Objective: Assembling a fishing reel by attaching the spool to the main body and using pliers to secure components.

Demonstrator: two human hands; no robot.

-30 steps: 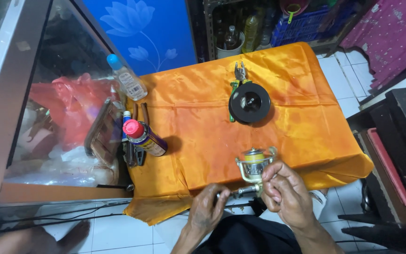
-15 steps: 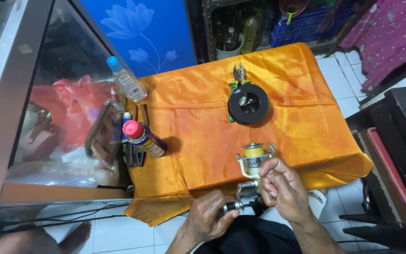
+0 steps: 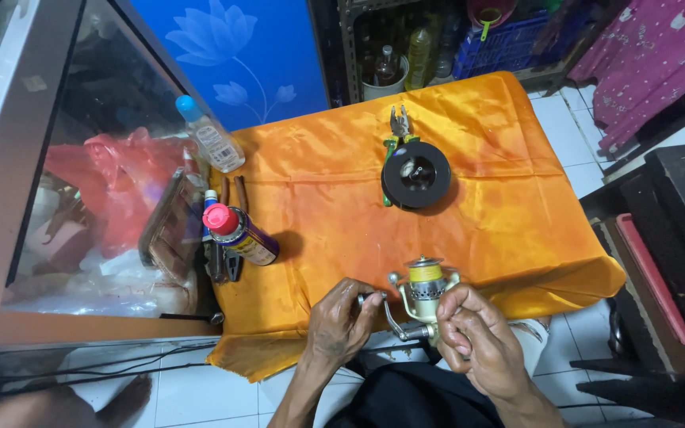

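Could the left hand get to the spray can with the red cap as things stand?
Probably yes. The spray can lies just ahead of the left hand with only bare orange cloth between them, though that hand now pinches the fishing reel's handle.

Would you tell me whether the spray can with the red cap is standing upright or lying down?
Upright: the spray can stands on the orange cloth, red cap on top.

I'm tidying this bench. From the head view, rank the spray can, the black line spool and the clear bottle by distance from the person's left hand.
From the left hand:
1. Spray can, up-left, red-capped.
2. Black line spool, centre cloth, above.
3. Clear bottle, far-left corner.
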